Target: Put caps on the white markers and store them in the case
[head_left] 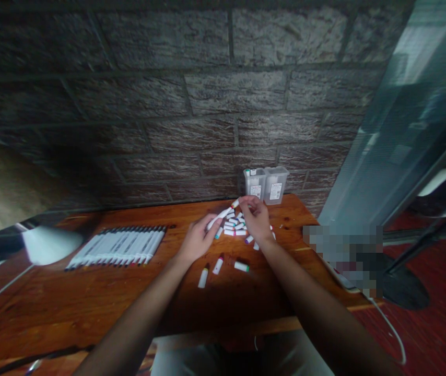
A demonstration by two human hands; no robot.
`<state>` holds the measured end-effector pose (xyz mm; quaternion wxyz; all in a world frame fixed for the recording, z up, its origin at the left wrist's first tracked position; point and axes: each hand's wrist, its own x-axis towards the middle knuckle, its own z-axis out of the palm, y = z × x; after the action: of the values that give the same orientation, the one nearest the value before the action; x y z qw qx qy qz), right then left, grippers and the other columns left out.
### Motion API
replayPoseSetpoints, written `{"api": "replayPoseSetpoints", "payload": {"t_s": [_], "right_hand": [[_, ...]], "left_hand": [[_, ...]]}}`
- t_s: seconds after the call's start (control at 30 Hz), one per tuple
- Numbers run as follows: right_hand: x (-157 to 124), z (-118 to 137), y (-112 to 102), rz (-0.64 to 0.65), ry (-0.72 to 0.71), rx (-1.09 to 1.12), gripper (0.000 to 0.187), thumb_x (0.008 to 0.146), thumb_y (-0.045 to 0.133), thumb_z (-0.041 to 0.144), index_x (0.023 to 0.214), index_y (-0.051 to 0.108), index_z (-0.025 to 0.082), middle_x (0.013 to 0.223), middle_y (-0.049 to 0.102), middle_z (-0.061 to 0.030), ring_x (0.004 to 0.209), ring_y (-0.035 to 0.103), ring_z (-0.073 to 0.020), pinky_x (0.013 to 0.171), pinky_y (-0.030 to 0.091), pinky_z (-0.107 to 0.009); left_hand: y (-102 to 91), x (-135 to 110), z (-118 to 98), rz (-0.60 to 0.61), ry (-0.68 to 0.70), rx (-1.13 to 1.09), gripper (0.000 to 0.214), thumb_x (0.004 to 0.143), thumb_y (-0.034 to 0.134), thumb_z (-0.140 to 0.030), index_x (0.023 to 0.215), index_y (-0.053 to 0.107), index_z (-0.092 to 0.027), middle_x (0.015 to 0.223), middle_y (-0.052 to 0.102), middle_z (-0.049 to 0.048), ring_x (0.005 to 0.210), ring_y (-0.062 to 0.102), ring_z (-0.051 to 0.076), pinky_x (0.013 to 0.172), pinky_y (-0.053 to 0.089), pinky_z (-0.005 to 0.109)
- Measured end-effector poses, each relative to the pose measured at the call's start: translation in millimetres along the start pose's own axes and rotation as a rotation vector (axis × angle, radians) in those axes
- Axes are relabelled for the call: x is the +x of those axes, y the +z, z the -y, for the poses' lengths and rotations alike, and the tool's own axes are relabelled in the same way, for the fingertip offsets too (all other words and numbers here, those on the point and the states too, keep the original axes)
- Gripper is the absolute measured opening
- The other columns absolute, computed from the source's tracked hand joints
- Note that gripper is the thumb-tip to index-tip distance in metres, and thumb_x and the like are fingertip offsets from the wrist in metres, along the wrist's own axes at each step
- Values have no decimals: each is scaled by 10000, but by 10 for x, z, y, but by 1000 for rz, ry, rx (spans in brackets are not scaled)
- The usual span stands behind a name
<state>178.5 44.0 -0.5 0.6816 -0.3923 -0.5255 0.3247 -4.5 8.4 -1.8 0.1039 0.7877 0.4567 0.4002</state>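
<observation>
A white marker (223, 215) lies gripped in my left hand (199, 237), slanting up to the right. At its far end is a white marker cap (236, 203) with a coloured band, pinched by the fingers of my right hand (257, 216); whether the cap is fully seated on the marker I cannot tell. Beneath and between my hands lies a pile of white caps (241, 232) with coloured ends. Closer to me, a few loose caps lie apart, among them a yellow-banded cap (203, 278) and a green-ended cap (241, 266).
A neat row of capless-looking markers (117, 246) lies on the wooden table (109, 297) at left. Two clear plastic boxes (276, 187) stand against the brick wall (238, 94). A white lamp-like object (50, 244) and a cable are at far left; a floor stand (403, 282) is at right.
</observation>
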Motion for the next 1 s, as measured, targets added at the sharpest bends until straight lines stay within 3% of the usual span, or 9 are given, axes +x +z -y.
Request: {"api": "replayPoseSetpoints", "payload": {"t_s": [0.4, 0.83, 1.0], "right_hand": [[-23, -97, 34, 72, 17, -2, 235, 842, 635, 451, 860, 639, 217, 754, 702, -11, 697, 658, -176, 667, 499, -287], [-28, -70, 8, 36, 101, -22, 164, 776, 607, 344, 842, 671, 207, 785, 695, -6, 749, 642, -180, 708, 486, -291], [-30, -67, 25, 35, 235, 34, 190, 728, 623, 383, 770, 662, 203, 655, 652, 19, 584, 575, -144, 554, 442, -256]], "left_hand": [[17, -5, 6, 44, 24, 4, 296, 981, 478, -406, 1043, 666, -186, 752, 683, -17, 604, 578, 114, 592, 425, 197], [39, -29, -37, 141, 64, -26, 284, 979, 472, -388, 1046, 674, -200, 926, 731, 15, 732, 643, 143, 677, 467, 208], [39, -32, -59, 168, 72, -39, 291, 981, 468, -393, 1039, 680, -202, 906, 729, 13, 724, 647, 142, 654, 467, 206]]}}
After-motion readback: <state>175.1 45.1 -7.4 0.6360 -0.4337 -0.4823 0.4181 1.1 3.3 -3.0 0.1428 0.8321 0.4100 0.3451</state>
